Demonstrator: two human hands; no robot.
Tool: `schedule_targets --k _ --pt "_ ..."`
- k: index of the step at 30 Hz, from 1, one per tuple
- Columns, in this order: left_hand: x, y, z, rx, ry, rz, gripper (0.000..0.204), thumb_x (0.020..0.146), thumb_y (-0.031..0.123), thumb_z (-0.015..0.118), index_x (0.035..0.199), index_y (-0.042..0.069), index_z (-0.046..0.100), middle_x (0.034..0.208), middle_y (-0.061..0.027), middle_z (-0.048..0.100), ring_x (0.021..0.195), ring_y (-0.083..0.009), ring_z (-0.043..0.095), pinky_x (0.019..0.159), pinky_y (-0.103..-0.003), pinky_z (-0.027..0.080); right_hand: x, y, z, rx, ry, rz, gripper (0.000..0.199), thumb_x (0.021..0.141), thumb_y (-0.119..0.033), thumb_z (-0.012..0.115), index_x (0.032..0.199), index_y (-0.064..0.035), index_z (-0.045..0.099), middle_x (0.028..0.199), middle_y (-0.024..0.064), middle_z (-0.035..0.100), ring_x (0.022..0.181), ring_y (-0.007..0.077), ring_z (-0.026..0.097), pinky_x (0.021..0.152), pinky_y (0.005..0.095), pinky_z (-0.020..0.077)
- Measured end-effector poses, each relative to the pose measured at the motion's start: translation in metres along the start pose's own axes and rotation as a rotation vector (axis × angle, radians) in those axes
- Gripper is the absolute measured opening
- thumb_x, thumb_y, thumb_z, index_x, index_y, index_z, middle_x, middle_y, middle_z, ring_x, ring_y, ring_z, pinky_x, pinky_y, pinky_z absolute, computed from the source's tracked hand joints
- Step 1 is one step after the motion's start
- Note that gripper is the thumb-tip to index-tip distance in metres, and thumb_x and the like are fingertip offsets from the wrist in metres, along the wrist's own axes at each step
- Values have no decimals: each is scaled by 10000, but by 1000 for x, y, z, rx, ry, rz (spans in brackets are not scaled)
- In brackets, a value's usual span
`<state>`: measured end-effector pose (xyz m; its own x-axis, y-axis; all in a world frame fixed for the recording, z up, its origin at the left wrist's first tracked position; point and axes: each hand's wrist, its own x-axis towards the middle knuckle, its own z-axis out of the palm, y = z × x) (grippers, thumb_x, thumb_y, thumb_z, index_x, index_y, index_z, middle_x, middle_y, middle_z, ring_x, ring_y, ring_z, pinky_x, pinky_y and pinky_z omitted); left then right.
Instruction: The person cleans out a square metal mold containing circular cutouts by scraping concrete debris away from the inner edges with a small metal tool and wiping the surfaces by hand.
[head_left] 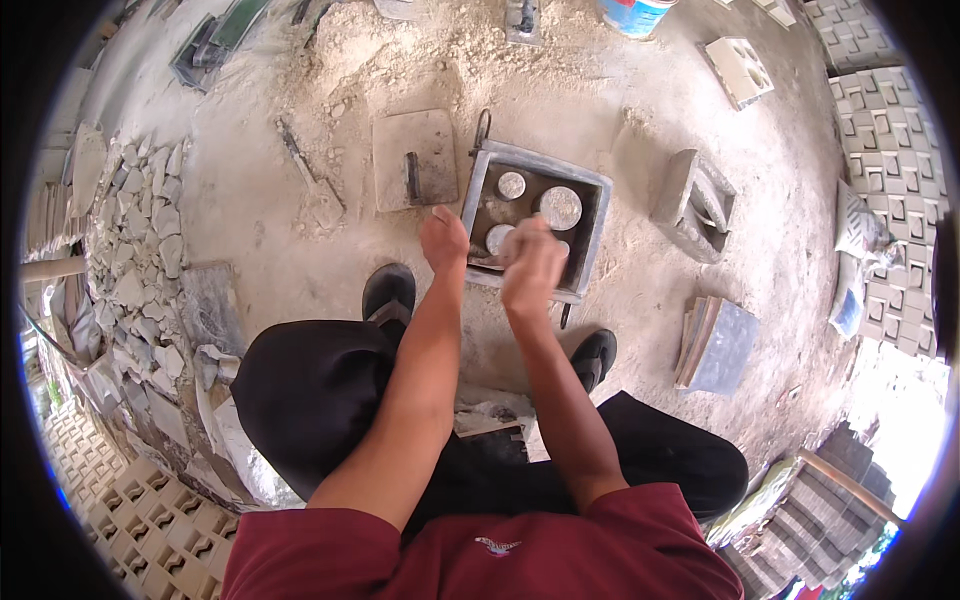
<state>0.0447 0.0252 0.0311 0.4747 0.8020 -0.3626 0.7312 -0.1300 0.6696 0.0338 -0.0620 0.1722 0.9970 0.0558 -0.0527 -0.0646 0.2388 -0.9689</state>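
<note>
A square grey metal mould (545, 160) lies on the ground in front of me, with several round pale-topped cores standing inside it. The larger round core (561, 208) is at its right, and a smaller one (511, 185) toward the far left. My left hand (443, 238) is closed at the mould's left wall; whatever it grips is hidden. Over the near part of the mould hovers my right hand (533, 262), its fingers curled and smeared by motion, partly covering the nearer cores. Left of the mould lies a flat square plate (435, 150) with a dark handle.
A dusty trowel (318, 190) lies farther left, below a heap of pale sand (370, 50). On the right are a grey block-shaped mould (690, 205), leaning flat boards (722, 345) and a cast block (738, 72). Broken rubble (140, 250) lines the left; stacked blocks (875, 150) line the right.
</note>
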Motion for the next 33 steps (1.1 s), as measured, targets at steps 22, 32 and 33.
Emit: schedule_targets --k 22,32,33 --pt "6 -13 1 59 -17 34 564 889 357 282 823 -91 618 882 -309 601 881 -470 567 798 -527 433 -6 -41 -34 -167 -116 95 379 907 -141 305 544 -35 314 484 5 306 449 98 296 419 272 252" --pt "3 -16 7 69 -19 41 598 886 362 249 846 -101 625 908 -319 598 904 -473 567 827 -522 425 6 -39 -79 -91 -29 111 360 884 -162 295 535 -77 307 492 -8 280 452 89 261 415 263 208" --pt "6 -12 9 86 -19 37 598 886 362 249 845 -102 625 907 -321 596 906 -473 566 831 -522 422 11 -24 -88 -162 -14 86 360 882 -164 299 531 -81 302 491 -14 270 451 85 254 415 259 202"
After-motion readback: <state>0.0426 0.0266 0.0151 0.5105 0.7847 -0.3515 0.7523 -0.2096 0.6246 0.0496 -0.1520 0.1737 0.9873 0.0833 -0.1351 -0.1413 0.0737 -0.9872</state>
